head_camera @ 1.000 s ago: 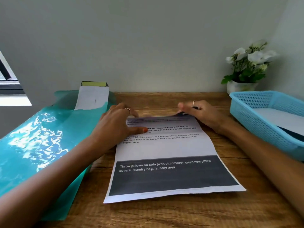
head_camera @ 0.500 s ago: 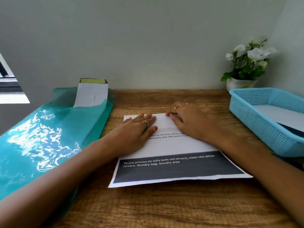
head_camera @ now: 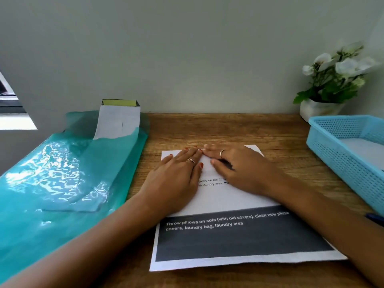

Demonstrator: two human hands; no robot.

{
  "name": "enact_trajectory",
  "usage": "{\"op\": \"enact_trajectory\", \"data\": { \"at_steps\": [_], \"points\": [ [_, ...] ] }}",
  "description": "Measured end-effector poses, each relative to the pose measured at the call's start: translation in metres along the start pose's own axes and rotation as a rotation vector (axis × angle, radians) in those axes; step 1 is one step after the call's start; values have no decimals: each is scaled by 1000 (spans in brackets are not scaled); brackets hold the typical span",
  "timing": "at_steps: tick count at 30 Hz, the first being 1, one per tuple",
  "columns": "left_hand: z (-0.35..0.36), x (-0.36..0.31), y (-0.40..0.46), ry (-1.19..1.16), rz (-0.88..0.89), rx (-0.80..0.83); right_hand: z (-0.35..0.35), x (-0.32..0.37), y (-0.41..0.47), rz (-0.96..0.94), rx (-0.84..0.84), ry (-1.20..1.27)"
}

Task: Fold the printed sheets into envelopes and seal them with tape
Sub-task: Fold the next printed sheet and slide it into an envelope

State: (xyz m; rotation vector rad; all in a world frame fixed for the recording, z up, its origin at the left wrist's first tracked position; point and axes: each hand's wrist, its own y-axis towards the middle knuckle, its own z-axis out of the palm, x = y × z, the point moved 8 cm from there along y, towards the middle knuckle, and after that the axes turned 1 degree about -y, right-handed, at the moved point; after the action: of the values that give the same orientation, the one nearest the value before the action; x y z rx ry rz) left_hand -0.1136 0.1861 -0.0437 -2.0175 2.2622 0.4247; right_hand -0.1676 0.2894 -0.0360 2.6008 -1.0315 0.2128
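A printed sheet (head_camera: 239,240) lies on the wooden desk (head_camera: 239,132), its far end folded over toward me so the blank back shows. A dark band with white text crosses its near part. My left hand (head_camera: 176,177) lies flat on the left half of the folded flap, fingers straight. My right hand (head_camera: 239,167) lies flat on the right half, its fingertips meeting the left hand's at the crease. No tape is visible.
A teal plastic folder (head_camera: 62,183) with a white sheet (head_camera: 118,123) sticking out fills the left side. A blue basket (head_camera: 342,154) holding paper stands at the right, a potted white flower (head_camera: 334,84) behind it. The wall rises close behind the desk.
The far end of the sheet, lifted a second ago, has been folded down. Both hands have gone flat on it and slid together toward the middle of the crease.
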Motion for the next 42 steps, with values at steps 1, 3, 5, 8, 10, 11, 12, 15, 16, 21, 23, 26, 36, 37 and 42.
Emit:
{"op": "enact_trajectory", "data": {
  "at_steps": [1,3,5,8,10,11,12,15,16,21,23,26,36,37,42],
  "points": [
    [-2,1,0,3,-25,-11,-6,0,-1,42,-69,-57],
    [-8,4,-1,42,-104,-44,-22,0,-6,134,-216,-220],
    [-16,9,-4,140,-195,-65,-31,-3,-9,236,-251,-376],
    [-26,15,-9,289,-274,-102,-39,-8,-12,375,-242,-512],
    [-29,16,-9,347,-283,-114,-38,-8,-10,422,-215,-527],
    [-29,16,-9,357,-288,-112,-36,-8,-6,426,-189,-548],
    [-27,16,-10,351,-286,-110,-33,-10,-4,428,-169,-568],
    [-22,20,-8,254,-194,-123,-30,-10,-2,422,-177,-594],
    [-19,20,-7,198,-148,-120,-31,-12,-4,410,-220,-582],
    [-14,19,0,10,-58,-116,-29,-33,-3,401,-186,-434],
    [-12,21,1,6,-67,-96,-29,-36,-5,378,-173,-405],
    [-12,23,3,13,-84,-67,-27,-35,-8,370,-164,-361],
    [-13,23,8,-43,-101,-74,-25,-50,-6,390,55,-96],
    [-16,22,8,-55,-93,-107,-24,-48,-6,377,87,-52],
    [-38,9,2,47,31,-332,-36,-36,-2,280,170,14]
  ]
}}
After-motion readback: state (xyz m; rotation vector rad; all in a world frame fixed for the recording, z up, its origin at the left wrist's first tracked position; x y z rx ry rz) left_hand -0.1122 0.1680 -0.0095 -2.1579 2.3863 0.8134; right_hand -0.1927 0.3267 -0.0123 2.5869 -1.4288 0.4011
